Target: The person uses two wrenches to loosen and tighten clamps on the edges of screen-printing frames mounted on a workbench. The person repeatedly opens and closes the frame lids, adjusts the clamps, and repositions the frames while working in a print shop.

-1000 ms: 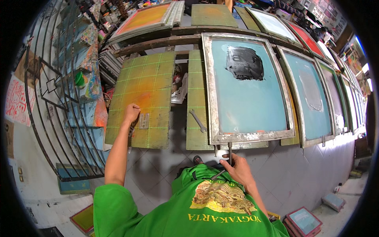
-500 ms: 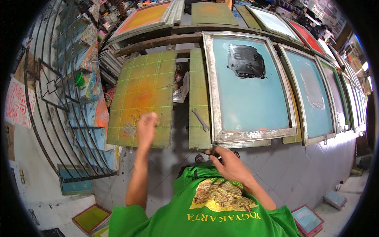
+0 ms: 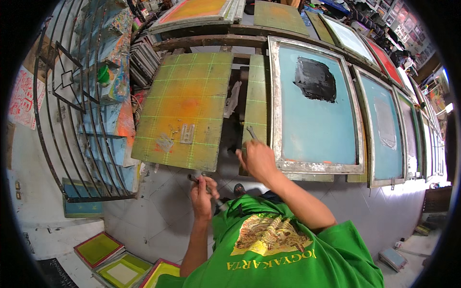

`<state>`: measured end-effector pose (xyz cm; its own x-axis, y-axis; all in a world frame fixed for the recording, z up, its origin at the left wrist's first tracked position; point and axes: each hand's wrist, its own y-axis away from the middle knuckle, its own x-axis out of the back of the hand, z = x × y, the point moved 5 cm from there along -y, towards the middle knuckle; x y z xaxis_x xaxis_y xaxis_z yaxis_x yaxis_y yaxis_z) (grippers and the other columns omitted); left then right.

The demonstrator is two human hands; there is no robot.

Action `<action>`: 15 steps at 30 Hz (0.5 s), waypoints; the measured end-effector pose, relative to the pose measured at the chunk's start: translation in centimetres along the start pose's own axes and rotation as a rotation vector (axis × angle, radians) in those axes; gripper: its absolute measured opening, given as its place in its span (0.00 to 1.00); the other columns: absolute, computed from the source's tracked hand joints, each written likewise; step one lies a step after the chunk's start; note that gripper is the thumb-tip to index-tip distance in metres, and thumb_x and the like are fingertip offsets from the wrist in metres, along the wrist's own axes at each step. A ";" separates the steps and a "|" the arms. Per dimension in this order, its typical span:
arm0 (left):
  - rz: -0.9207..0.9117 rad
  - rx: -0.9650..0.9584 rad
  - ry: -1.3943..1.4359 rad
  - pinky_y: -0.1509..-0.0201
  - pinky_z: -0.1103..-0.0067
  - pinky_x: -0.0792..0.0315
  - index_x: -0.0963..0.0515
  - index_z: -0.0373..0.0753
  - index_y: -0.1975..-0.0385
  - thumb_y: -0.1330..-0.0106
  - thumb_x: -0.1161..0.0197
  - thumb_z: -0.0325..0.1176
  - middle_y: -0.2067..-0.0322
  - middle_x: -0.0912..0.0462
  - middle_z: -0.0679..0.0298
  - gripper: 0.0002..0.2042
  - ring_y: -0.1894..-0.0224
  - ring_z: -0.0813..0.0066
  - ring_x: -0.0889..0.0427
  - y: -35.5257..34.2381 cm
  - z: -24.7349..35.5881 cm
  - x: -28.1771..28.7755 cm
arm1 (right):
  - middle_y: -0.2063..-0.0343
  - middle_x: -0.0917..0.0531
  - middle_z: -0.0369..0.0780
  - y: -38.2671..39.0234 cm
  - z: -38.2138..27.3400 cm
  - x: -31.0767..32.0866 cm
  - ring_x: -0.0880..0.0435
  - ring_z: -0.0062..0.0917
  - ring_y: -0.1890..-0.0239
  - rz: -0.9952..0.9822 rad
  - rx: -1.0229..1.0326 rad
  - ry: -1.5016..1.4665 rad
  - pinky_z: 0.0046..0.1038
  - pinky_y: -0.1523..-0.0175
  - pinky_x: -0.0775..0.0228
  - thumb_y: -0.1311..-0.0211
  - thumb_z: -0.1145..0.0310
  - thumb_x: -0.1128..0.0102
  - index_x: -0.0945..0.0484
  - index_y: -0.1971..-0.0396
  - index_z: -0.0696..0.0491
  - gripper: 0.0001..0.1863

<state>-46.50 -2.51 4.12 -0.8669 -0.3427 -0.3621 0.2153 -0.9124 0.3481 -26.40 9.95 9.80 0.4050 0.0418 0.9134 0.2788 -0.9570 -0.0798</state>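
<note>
My left hand (image 3: 202,194) grips a long metal tool (image 3: 219,204) at the lower edge of the orange-stained, gridded board (image 3: 177,96). Its fingers are curled round the tool. Small hardware and a slotted metal plate (image 3: 187,134) lie on that board. My right hand (image 3: 257,163) has its fingers curled on the lower end of an open-end spanner (image 3: 251,131) on a narrow gridded board (image 3: 254,86). The hand covers that end. Just right of it lies a framed blue screen (image 3: 317,125) with a black ink patch.
More screens (image 3: 379,120) line the right and back racks (image 3: 216,41). Black metal bars (image 3: 67,197) stand before colour-splashed steps at left. Small yellow screens (image 3: 98,247) rest low at left. A tiled floor (image 3: 153,206) lies under the bench.
My left hand has moved down from the wide board onto the metal tool that my right hand held. My right hand has let go of that tool and moved up to the spanner.
</note>
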 end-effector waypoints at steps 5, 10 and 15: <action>0.020 -0.187 -0.290 0.72 0.79 0.38 0.20 0.35 0.68 0.19 0.39 0.36 0.77 0.28 0.70 0.14 0.76 0.84 0.35 0.1 0.4 -1.3 | 0.58 0.18 0.51 -4.0 5.1 -6.9 0.14 0.45 0.54 -0.019 -0.075 0.410 0.41 0.59 0.16 0.37 0.66 0.32 0.18 0.61 0.62 0.13; -0.056 -0.457 -0.942 0.64 0.74 0.27 0.17 0.35 0.60 0.28 0.31 0.36 0.69 0.24 0.61 0.10 0.70 0.71 0.21 -2.0 4.5 -6.0 | 0.57 0.17 0.53 -4.2 7.2 -8.0 0.13 0.46 0.52 -0.157 -0.143 0.349 0.41 0.56 0.16 0.34 0.70 0.36 0.23 0.53 0.64 0.16; -0.341 -0.621 -1.281 0.51 0.62 0.24 0.19 0.35 0.59 0.33 0.28 0.33 0.48 0.26 0.54 0.10 0.54 0.51 0.18 -9.2 5.0 -4.9 | 0.69 0.12 0.47 -4.2 8.2 -6.6 0.09 0.31 0.57 -0.075 -0.137 0.002 0.37 0.57 0.20 0.28 0.71 0.40 0.31 0.54 0.61 0.12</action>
<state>-46.52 8.70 7.04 -0.6415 0.0316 0.7665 -0.2104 -0.9681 -0.1361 -23.13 16.03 0.83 0.3856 0.1146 0.9155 0.1867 -0.9814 0.0442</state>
